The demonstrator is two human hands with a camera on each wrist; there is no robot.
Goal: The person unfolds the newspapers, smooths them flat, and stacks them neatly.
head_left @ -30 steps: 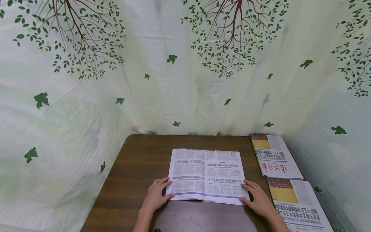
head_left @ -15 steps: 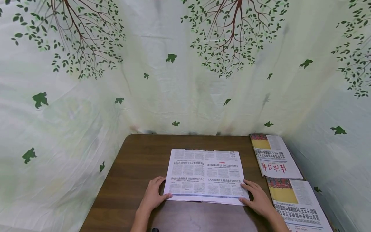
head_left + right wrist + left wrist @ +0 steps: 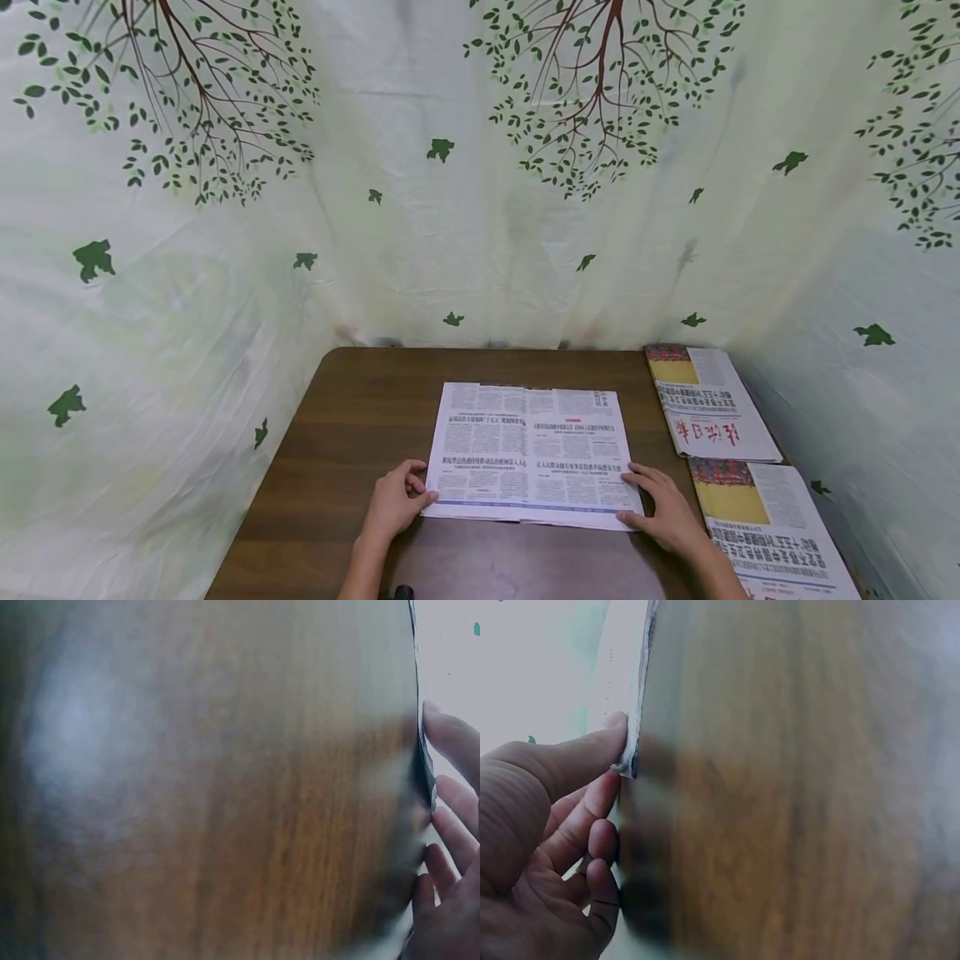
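Observation:
In the head view a newspaper (image 3: pixel 528 454) lies spread on the brown table, with a fold line down its middle. At its near left corner my left hand (image 3: pixel 396 500) pinches the edge. The left wrist view has the left thumb (image 3: pixel 589 750) on top of the corner of the newspaper (image 3: pixel 630 690), with the index finger below and the other fingers bent. My right hand (image 3: pixel 663 510) rests at the near right corner, fingertips touching the edge. In the right wrist view the right fingers (image 3: pixel 454 825) lie fairly straight along the newspaper's edge.
Two folded newspapers lie along the table's right side, a far one (image 3: pixel 712 404) and a near one (image 3: pixel 772 525). A small black object (image 3: pixel 403 592) is at the bottom edge. A leaf-patterned curtain (image 3: pixel 517 250) surrounds the brown table (image 3: pixel 360 408).
My left hand has drawn the newspaper's left side slightly outward to the left, and its fingers have bent at the corner. The right hand has stayed nearly in place.

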